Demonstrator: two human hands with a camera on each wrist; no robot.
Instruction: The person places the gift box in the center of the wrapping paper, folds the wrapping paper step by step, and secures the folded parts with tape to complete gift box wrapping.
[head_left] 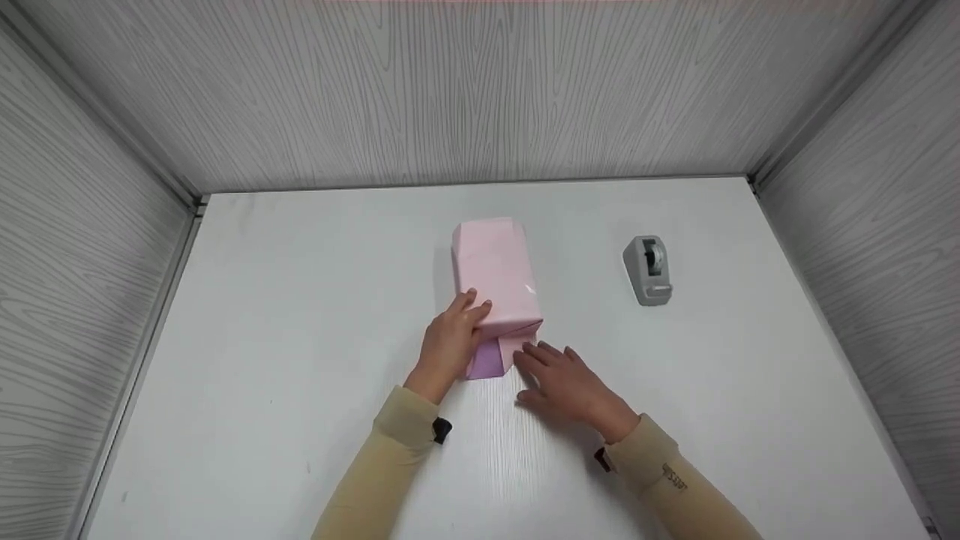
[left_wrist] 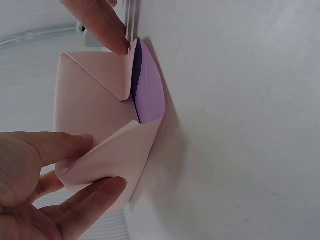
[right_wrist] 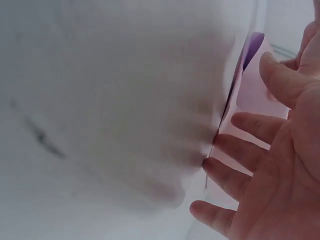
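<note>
A box-shaped parcel in pale pink paper (head_left: 495, 270) lies on the white table, its near end partly folded. There a loose flap (head_left: 489, 360) shows its purple inner side, also seen in the left wrist view as a purple flap (left_wrist: 151, 95). My left hand (head_left: 448, 341) grips the parcel's near left corner, thumb on the end face and fingers along the side fold. Beside the near right corner is my right hand (head_left: 566, 382), its fingers spread and nearly straight, fingertips at the folded side paper (right_wrist: 227, 140).
A grey tape dispenser (head_left: 649, 270) stands to the right of the parcel. Grey wood-grain panels (head_left: 465, 97) enclose the white table (head_left: 300, 285) at the back and both sides.
</note>
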